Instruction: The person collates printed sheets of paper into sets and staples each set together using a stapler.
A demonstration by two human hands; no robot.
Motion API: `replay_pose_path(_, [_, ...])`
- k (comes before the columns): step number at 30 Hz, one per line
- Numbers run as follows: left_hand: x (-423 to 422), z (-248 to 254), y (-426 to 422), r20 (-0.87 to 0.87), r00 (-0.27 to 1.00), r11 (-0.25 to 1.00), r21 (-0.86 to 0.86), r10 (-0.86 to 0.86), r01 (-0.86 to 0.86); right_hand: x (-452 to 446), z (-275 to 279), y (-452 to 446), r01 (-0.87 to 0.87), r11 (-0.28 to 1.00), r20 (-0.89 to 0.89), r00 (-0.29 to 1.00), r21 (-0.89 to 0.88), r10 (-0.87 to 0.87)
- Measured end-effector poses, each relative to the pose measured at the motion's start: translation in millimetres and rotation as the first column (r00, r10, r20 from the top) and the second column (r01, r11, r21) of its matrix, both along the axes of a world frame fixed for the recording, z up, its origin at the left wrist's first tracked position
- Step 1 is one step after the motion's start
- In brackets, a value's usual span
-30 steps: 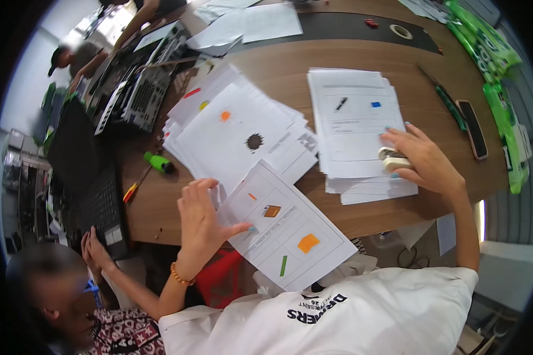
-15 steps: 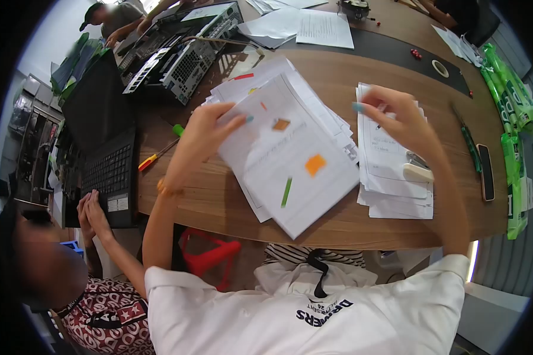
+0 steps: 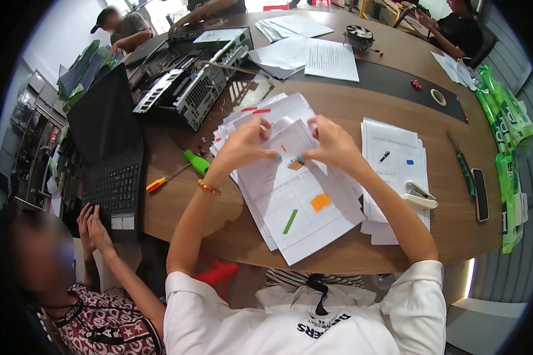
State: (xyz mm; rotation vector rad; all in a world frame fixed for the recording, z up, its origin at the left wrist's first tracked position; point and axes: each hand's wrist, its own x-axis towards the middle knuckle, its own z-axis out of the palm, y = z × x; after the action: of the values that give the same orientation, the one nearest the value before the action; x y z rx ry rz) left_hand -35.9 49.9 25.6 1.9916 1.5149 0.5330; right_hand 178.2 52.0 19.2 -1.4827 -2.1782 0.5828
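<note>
My left hand (image 3: pixel 246 142) and my right hand (image 3: pixel 334 145) meet near the upper part of a printed worksheet (image 3: pixel 272 204). Both thumbs press on its face while the other fingers curl at its far edges, partly hidden. The worksheet has an orange patch (image 3: pixel 321 203), a green strip (image 3: pixel 290 222) and a small brown diamond (image 3: pixel 295 164) on it. It lies over an untidy pile of papers (image 3: pixel 296 106), with red strips showing at the far side. Right of my hands lies a second paper stack (image 3: pixel 391 139), a white stapler (image 3: pixel 420 195) resting on its edge.
On the left are a laptop (image 3: pixel 112 177), an opened computer case (image 3: pixel 201 89) and screwdrivers with yellow (image 3: pixel 156 185) and green (image 3: pixel 196 161) handles. A phone (image 3: pixel 481 195), pliers (image 3: pixel 463 163) and tape roll (image 3: pixel 437 97) lie right. A co-worker's hands (image 3: pixel 95 228) rest by the laptop.
My right hand has moved left from above the right stack to the worksheet. My left hand has shifted right along its far edge. The view has tilted up slightly.
</note>
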Motion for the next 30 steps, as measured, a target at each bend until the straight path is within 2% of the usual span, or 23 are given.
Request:
replay_pose_path(1, [0,-3,3,-0.073,0.997,0.988,0.152,-0.019,0.03,2,-3,4,-0.015,0.997,-0.078,0.997,-0.074,0.01])
replay_pose_path(2, [0,-6,5,-0.075,0.997,0.986,0.161,-0.022,0.034,4,-5,7,-0.012,0.998,-0.079,0.997,-0.065,0.007])
replay_pose_path(4, [2,-5,10,-0.017,1.0,0.96,0.278,-0.019,0.023,6,-3,12,-0.05,0.98,-0.124,0.992,-0.192,0.026])
replay_pose_path(6, [3,0,10,0.017,0.998,0.966,0.254,-0.058,0.052,7,3,10,-0.061,0.977,-0.12,0.992,-0.206,0.036])
replay_pose_path(8, [6,7,3,0.304,0.952,0.994,-0.108,0.03,0.003,9,10,9,-0.073,0.97,-0.118,0.992,-0.23,0.046])
replay_pose_path(9, [4,5,3,0.302,0.953,0.994,-0.109,0.028,0.005,13,13,15,-0.118,0.964,-0.213,0.975,-0.239,0.067])
replay_pose_path(11, [1,1,3,0.26,0.962,0.991,0.118,-0.086,0.056,13,14,32,-0.162,0.957,-0.307,0.948,-0.241,0.083])
replay_pose_path(12, [2,1,1,0.26,0.962,0.991,0.118,-0.088,0.059,12,9,46,-0.069,0.997,-0.345,0.936,0.023,0.073])
replay_pose_path(13, [3,2,-2,0.241,0.966,0.985,0.163,-0.096,0.057,10,5,56,0.042,0.959,-0.383,0.921,0.281,0.072])
replay_pose_path(15, [6,0,-5,0.22,0.969,0.976,0.209,-0.109,0.062,3,1,72,0.024,0.949,-0.345,0.934,0.313,0.09])
replay_pose_path(17, [9,-5,-4,0.1,0.986,0.902,0.425,-0.135,0.08,-1,0,82,0.008,0.937,-0.308,0.945,0.35,0.107])
replay_pose_path(18, [12,-4,-5,0.097,0.986,0.901,0.426,-0.139,0.085,-3,1,85,-0.035,0.894,-0.219,0.965,0.446,0.147])
replay_pose_path(19, [14,-2,-7,0.03,0.995,0.816,0.575,-0.096,0.061,-3,1,87,-0.084,0.843,-0.126,0.976,0.532,0.177])
replay_pose_path(20, [16,0,-9,-0.028,0.999,0.707,0.705,-0.041,0.049,-2,3,89,-0.079,0.844,-0.131,0.976,0.531,0.174])
replay_pose_path(21, [19,4,-10,-0.032,0.999,0.709,0.704,-0.042,0.052,0,11,88,-0.194,0.841,-0.14,0.943,0.506,0.301])
replay_pose_path(22, [21,10,-12,-0.102,0.994,0.622,0.78,0.03,0.061,1,20,85,-0.309,0.821,-0.151,0.893,0.48,0.424])
replay_pose_path(23, [20,8,-11,-0.135,0.988,0.581,0.811,0.068,0.071,1,28,82,-0.31,0.823,-0.156,0.892,0.475,0.425])
replay_pose_path(24, [19,7,-11,-0.165,0.98,0.538,0.839,0.11,0.081,2,37,76,-0.444,0.847,-0.284,0.806,0.292,0.52])
replay_pose_path(25, [15,0,-8,-0.143,0.989,0.603,0.791,0.024,0.1,2,42,73,-0.579,0.807,-0.428,0.705,0.113,0.566])
replay_pose_path(26, [12,-5,-6,-0.113,0.992,0.661,0.74,-0.059,0.124,2,45,72,-0.58,0.808,-0.434,0.704,0.106,0.562])
replay_pose_path(28, [11,-4,-8,-0.164,0.984,0.652,0.739,-0.068,0.168,4,50,79,-0.358,0.933,-0.666,0.688,0.034,0.288])
replay_pose_path(29, [11,-3,-8,-0.217,0.973,0.634,0.743,-0.076,0.215,5,44,87,-0.265,0.955,-0.527,0.797,0.134,0.295])
replay_pose_path(30, [12,-3,-8,-0.219,0.973,0.632,0.744,-0.077,0.217,4,34,88,-0.264,0.955,-0.528,0.797,0.136,0.295])
